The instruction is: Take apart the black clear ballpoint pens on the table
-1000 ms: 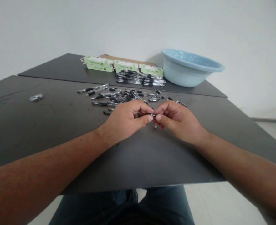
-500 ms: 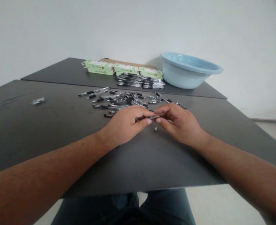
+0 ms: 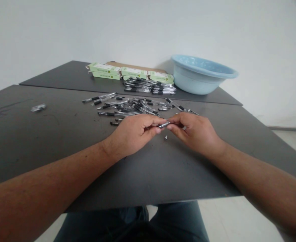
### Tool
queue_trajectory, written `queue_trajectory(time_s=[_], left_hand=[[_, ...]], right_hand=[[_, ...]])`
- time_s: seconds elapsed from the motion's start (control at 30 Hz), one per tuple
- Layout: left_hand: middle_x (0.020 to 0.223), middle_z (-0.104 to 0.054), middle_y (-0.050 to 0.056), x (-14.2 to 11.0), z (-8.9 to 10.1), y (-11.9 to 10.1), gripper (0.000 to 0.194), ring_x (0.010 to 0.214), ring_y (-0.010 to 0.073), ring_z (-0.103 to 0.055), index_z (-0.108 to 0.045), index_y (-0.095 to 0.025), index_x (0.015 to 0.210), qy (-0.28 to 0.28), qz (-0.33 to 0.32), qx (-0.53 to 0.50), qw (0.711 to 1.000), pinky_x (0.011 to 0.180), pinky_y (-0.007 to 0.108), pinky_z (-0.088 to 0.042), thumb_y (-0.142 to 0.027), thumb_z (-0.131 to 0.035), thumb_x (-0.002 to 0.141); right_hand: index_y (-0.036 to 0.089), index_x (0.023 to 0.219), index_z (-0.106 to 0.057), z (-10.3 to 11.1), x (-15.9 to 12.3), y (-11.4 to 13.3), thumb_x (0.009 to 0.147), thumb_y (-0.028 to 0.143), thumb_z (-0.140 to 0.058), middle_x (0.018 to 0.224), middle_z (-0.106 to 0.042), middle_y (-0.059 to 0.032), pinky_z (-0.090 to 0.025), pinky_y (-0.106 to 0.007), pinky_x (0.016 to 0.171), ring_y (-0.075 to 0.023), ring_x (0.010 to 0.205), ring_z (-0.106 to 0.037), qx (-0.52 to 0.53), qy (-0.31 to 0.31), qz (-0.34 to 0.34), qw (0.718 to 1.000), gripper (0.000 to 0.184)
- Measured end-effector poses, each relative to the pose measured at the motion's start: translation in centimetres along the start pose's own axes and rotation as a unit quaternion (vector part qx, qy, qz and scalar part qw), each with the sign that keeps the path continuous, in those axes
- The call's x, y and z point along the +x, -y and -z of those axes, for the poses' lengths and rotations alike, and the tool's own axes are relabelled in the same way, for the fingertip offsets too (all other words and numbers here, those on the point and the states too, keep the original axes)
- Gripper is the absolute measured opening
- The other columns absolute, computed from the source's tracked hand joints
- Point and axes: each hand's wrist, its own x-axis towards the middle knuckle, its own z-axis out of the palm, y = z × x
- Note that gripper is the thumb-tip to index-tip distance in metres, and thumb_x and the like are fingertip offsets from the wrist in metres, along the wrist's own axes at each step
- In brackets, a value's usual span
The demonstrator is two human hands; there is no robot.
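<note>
Between my two hands is a pen point(image 3: 164, 124), its dark and clear barrel partly hidden by my fingers. My left hand point(image 3: 136, 131) pinches one end between thumb and fingers. At the other end, my right hand point(image 3: 192, 130) grips it with thumb and fingertips. On the table just below the pen lies a small pale pen tip point(image 3: 165, 137). Behind my hands spreads a loose heap of pens point(image 3: 135, 107), black grips and clear barrels, pointing various ways.
Farther back, a neat stack of pens point(image 3: 148, 86) lies before several green and white boxes point(image 3: 105, 71). A light blue basin point(image 3: 200, 79) stands at the back right. A small clear bundle point(image 3: 38, 107) rests on the left of the dark table point(image 3: 62, 134).
My right hand has shifted slightly right, and more of the pen shows between my fingers, now tilted up to the right. The camera view has moved a little.
</note>
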Motion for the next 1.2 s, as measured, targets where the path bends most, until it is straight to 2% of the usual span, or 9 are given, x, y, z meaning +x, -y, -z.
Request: queue_trajectory(time_s=[0.13,0.37,0.47,0.73,0.87,1.2], left_hand=[[0.111,-0.079,0.000,-0.15,-0.05,-0.14,0.029,0.106,0.0163,-0.073,-0.073,-0.023,0.120,-0.002,0.007,-0.017,1.000,0.098,0.028,-0.055,-0.017,-0.060,0.094],[0.100,-0.079,-0.001,-0.46,-0.43,-0.11,0.024,0.092,0.0148,-0.074,-0.073,-0.023,0.115,-0.009,0.013,-0.048,0.999,0.085,0.026,-0.057,-0.019,-0.059,0.095],[0.099,-0.079,0.000,-0.36,-0.24,-0.22,0.021,0.091,0.0151,-0.074,-0.075,-0.023,0.111,-0.010,0.007,-0.040,0.999,0.086,0.026,-0.057,-0.020,-0.061,0.094],[0.104,-0.080,0.000,-0.19,0.15,0.15,0.028,0.094,0.0151,-0.075,-0.073,-0.024,0.122,0.015,0.007,-0.061,0.998,0.090,0.026,-0.057,-0.025,-0.062,0.095],[0.101,-0.080,0.000,-0.37,0.01,0.15,0.031,0.082,0.0124,-0.075,-0.071,-0.023,0.125,0.020,0.024,-0.098,0.995,0.080,0.024,-0.059,-0.021,-0.057,0.097],[0.095,-0.080,0.001,-0.37,0.01,-0.04,0.023,0.078,0.0124,-0.074,-0.074,-0.021,0.115,-0.017,0.010,-0.103,0.995,0.076,0.024,-0.060,-0.022,-0.060,0.096]], right_hand=[[0.021,0.100,-0.072,0.06,-0.08,-0.13,0.099,0.033,-0.060,0.087,-0.078,-0.0053,-0.051,-0.028,0.070,-0.0189,0.077,-0.071,-0.003,0.002,0.024,1.000,0.018],[0.021,0.099,-0.069,0.22,-0.15,-0.12,0.100,0.033,-0.058,0.084,-0.076,-0.0052,-0.050,-0.030,0.070,-0.0194,0.076,-0.070,-0.025,-0.002,0.059,0.998,0.016],[0.020,0.100,-0.069,0.31,-0.17,-0.04,0.100,0.032,-0.057,0.084,-0.075,-0.0058,-0.050,-0.030,0.071,-0.0196,0.077,-0.070,-0.028,-0.003,0.067,0.997,0.017],[0.021,0.103,-0.068,0.22,-0.17,-0.12,0.100,0.031,-0.058,0.089,-0.077,-0.0053,-0.051,-0.030,0.073,-0.0190,0.080,-0.071,0.004,-0.007,0.059,0.998,0.015],[0.022,0.104,-0.069,0.16,-0.15,-0.21,0.100,0.029,-0.057,0.090,-0.077,-0.0051,-0.052,-0.030,0.073,-0.0192,0.081,-0.071,0.006,-0.004,0.054,0.998,0.014],[0.022,0.102,-0.069,0.24,-0.14,0.37,0.100,0.029,-0.058,0.088,-0.078,-0.0047,-0.052,-0.029,0.071,-0.0191,0.078,-0.072,-0.005,-0.017,0.061,0.998,0.014]])
